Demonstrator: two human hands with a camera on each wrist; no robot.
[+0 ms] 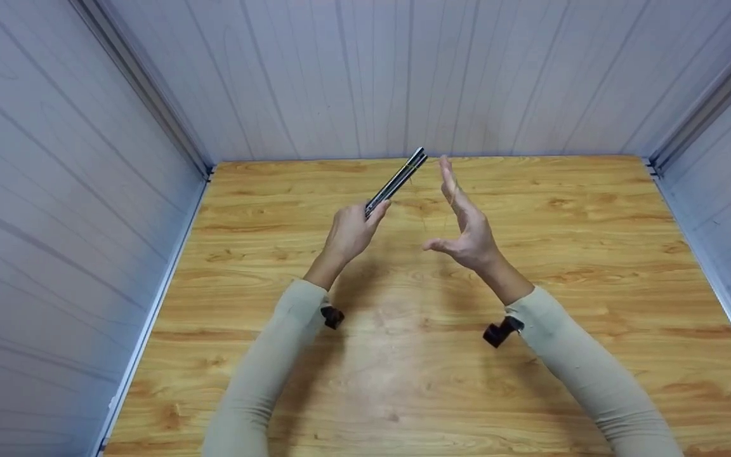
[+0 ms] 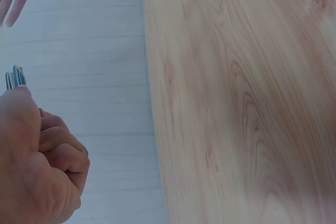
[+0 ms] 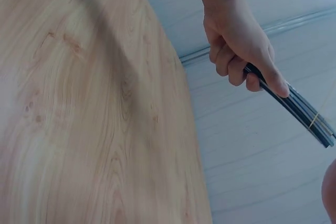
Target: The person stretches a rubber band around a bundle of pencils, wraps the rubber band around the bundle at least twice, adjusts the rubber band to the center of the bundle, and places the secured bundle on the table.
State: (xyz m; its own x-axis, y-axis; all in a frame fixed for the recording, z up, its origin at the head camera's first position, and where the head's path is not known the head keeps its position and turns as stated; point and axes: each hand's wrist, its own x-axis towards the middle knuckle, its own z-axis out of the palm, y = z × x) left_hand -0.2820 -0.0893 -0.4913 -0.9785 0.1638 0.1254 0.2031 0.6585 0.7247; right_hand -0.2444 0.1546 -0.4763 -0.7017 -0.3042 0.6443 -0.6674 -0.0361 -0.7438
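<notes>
Your left hand (image 1: 348, 233) gripped bundle of dark rods (image 1: 397, 181) at lower end, fingers curled round it, thumb laid along it. Bundle stood tilted above wooden table (image 1: 594, 254), upper end pointing up and away toward back wall (image 1: 403, 76). Thin yellowish band (image 3: 315, 120) crossed bundle near far end. Your right hand (image 1: 464, 222) was held just beside bundle's tip, fingers straight, thumb spread, palm facing it; touching or apart, cannot tell. Beige sleeves (image 1: 264, 374) covered both forearms.
</notes>
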